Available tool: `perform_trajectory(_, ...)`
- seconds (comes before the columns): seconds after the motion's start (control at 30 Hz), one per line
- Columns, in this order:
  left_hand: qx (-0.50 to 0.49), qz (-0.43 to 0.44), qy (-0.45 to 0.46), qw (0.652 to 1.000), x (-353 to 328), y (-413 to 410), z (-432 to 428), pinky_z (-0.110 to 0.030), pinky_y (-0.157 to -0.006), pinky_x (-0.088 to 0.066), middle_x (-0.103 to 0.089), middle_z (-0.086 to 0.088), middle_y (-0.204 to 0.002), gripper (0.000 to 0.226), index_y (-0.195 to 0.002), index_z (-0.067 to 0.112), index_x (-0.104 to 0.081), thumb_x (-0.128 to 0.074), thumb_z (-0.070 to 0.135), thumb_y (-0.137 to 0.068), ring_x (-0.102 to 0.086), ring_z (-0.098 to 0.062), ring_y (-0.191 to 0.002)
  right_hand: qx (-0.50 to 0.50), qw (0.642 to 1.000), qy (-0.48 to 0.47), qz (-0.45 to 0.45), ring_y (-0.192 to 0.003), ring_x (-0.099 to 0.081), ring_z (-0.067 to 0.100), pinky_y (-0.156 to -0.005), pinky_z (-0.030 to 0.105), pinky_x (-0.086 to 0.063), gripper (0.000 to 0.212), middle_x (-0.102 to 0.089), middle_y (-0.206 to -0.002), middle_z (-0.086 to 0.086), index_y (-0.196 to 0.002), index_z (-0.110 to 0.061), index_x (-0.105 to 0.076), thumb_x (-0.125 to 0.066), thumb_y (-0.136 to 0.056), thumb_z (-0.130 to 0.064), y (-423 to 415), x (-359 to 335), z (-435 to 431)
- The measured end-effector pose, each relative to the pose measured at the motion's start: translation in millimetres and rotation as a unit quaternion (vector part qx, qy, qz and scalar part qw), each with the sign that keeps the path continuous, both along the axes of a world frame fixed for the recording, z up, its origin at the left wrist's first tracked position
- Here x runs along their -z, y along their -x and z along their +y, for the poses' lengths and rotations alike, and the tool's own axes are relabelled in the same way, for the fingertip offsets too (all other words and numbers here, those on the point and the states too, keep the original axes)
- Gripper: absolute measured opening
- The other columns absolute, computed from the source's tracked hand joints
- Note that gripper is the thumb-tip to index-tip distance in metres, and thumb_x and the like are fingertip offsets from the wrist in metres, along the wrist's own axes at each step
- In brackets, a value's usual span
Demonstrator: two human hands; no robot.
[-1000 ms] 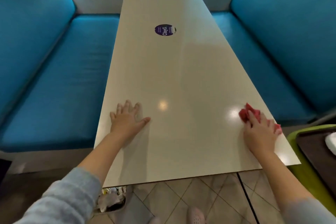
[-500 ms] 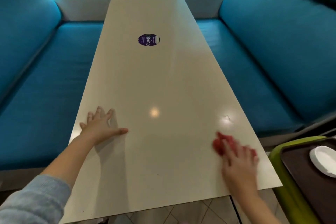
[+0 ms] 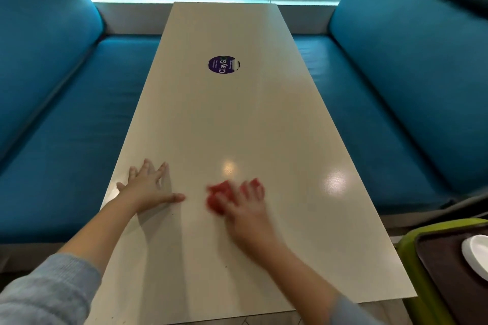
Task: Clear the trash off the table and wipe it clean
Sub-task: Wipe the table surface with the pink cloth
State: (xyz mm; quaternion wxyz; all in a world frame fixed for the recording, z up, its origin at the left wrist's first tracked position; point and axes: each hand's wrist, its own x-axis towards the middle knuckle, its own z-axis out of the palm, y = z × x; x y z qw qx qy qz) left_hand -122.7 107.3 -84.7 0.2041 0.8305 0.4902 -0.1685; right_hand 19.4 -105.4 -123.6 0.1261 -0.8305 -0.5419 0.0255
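Two hands: left hand and right hand, both on the near half of the counter.
Writing: round purple sticker reads "ClayG"; its smaller print is unreadable.
Edges: left hand lies just inside the counter's left edge; blue benches flank both long sides; open surface runs from the hands to the far end.
Left fingers: released, spread flat on the counter, thumb pointing toward the cloth.
Right fingers: blurred, extended over the red cloth, pressing it down.
Cloth: near mid-width, between the hands.
Right margin: brown tray carrying a white plate.
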Motion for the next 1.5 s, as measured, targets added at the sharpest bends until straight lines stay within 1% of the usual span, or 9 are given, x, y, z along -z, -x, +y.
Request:
perform_trajectory(0.17,0.012,0.003,-0.003,1.0,0.2,4.3,-1.5,-0.061,-0.112,-0.008,0.016,0.002,-0.158,0.11,-0.149,0.041,-0.001,-0.058,0.08,-0.063,0.011,-0.03,-0.145,-0.048,0.998,-0.027,0.008,-0.117,-0.054,0.039,-0.103,0.054,-0.034,0.048,-0.054,-0.137,0.003,-0.123,-0.034,-0.06,-0.052,-0.076,-0.027,30.5,8.2,-95.6)
perform_trajectory(0.37,0.008,0.003,-0.003,1.0,-0.5,1.6,-1.3,-0.062,-0.111,-0.007,0.016,0.001,-0.158,0.11,-0.149,0.041,-0.003,-0.06,0.078,-0.063,0.011,-0.032,-0.145,0.343,0.938,0.022,0.038,-0.134,-0.029,0.046,-0.11,0.063,-0.016,0.053,-0.039,-0.148,0.013,-0.141,-0.027,-0.043,-0.028,-0.091,-0.035,-95.0,7.5,-154.8)
perform_trajectory(0.5,0.007,-0.001,-0.004,1.0,1.6,0.0,-1.2,-0.062,-0.111,-0.006,0.016,0.001,-0.158,0.112,-0.149,0.042,-0.004,-0.061,0.079,-0.061,0.012,-0.031,-0.145,0.397,0.917,0.033,0.035,-0.142,-0.012,0.043,-0.114,0.061,-0.002,0.046,-0.024,-0.155,0.012,-0.146,-0.028,-0.036,-0.033,-0.101,-0.031,-148.8,1.5,-88.0)
perform_trajectory(0.63,-0.004,-0.008,-0.002,1.0,-1.5,-2.2,-2.8,-0.061,-0.111,-0.004,0.016,0.0,-0.158,0.11,-0.149,0.041,-0.005,-0.064,0.076,-0.063,0.013,-0.031,-0.145,0.337,0.938,0.065,0.057,-0.142,-0.012,0.042,-0.113,0.059,-0.001,0.045,-0.021,-0.157,0.01,-0.146,-0.034,-0.033,-0.029,-0.101,-0.031,-166.3,-6.3,-3.7)
perform_trajectory(0.87,-0.015,-0.034,-0.001,0.999,2.1,3.3,2.9,-0.059,-0.112,-0.004,0.009,0.001,-0.16,0.09,-0.15,0.037,-0.012,-0.057,0.067,-0.078,0.008,-0.03,-0.146,0.01,0.997,0.059,0.042,-0.126,-0.041,0.048,-0.108,0.063,-0.022,0.047,-0.046,-0.143,0.012,-0.129,-0.03,-0.058,-0.044,-0.084,-0.028,-24.3,-4.6,49.6)
perform_trajectory(1.03,-0.068,-0.162,-0.14,0.975,-3.0,-8.5,-70.4,-0.052,-0.115,-0.009,-0.018,-0.005,-0.158,0.052,-0.145,0.02,-0.035,-0.033,0.04,-0.097,-0.01,-0.027,-0.145,-0.106,0.986,0.099,0.084,-0.142,-0.023,0.037,-0.117,0.053,-0.012,0.059,-0.031,-0.154,0.005,-0.142,-0.039,-0.037,-0.016,-0.088,-0.046,24.2,-25.6,-4.7)
perform_trajectory(1.23,0.051,-0.115,-0.106,0.986,9.7,-57.5,-195.7,-0.055,-0.112,0.009,-0.002,-0.01,-0.159,0.093,-0.15,0.027,-0.019,0.001,0.075,-0.073,0.007,-0.032,-0.145,0.094,0.985,0.05,0.139,-0.148,-0.003,0.022,-0.117,0.043,0.002,0.057,-0.012,-0.16,-0.001,-0.151,-0.029,-0.015,-0.016,-0.096,-0.044,-64.6,-32.4,-68.8)
perform_trajectory(1.37,0.07,-0.077,-0.121,0.987,17.2,-91.7,-214.0,-0.06,-0.111,0.007,-0.011,-0.015,-0.157,0.065,-0.151,0.02,-0.017,-0.026,0.053,-0.096,0.002,-0.039,-0.144,0.176,0.972,0.069,0.141,-0.148,-0.002,0.023,-0.117,0.047,0.001,0.051,-0.012,-0.16,0.003,-0.152,-0.024,-0.013,-0.024,-0.102,-0.031,-112.8,-18.2,-98.1)
perform_trajectory(1.5,0.199,-0.131,-0.132,0.962,26.8,-98.2,-284.8,-0.055,-0.11,-0.008,-0.05,-0.01,-0.139,0.049,-0.132,0.024,-0.054,-0.038,0.045,-0.091,-0.037,-0.036,-0.135,0.177,0.973,0.071,0.129,-0.148,-0.002,0.023,-0.117,0.049,0.001,0.051,-0.011,-0.16,0.004,-0.152,-0.024,-0.015,-0.024,-0.102,-0.029,-134.3,-14.2,-99.3)
